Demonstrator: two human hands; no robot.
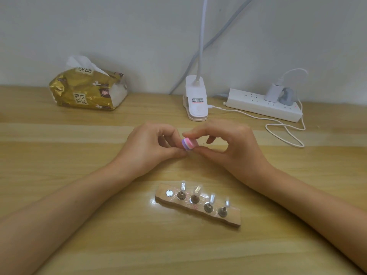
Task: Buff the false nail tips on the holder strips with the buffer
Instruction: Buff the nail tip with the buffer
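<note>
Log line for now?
right hand: pinches buffer | left hand: curled at buffer, hold unclear | holder strip: four nail tips, end slot bare

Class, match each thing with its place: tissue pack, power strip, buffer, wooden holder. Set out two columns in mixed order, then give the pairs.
Column one:
1 tissue pack
2 power strip
3 buffer
4 wooden holder

Column two:
A front centre
B far left
C pinched by the right hand
D far right

Pairs: 1-B, 2-D, 3-C, 4-A

Matt wooden table (79,195), rough wooden holder block (232,219), crinkled glossy gold tissue pack (87,90).
</note>
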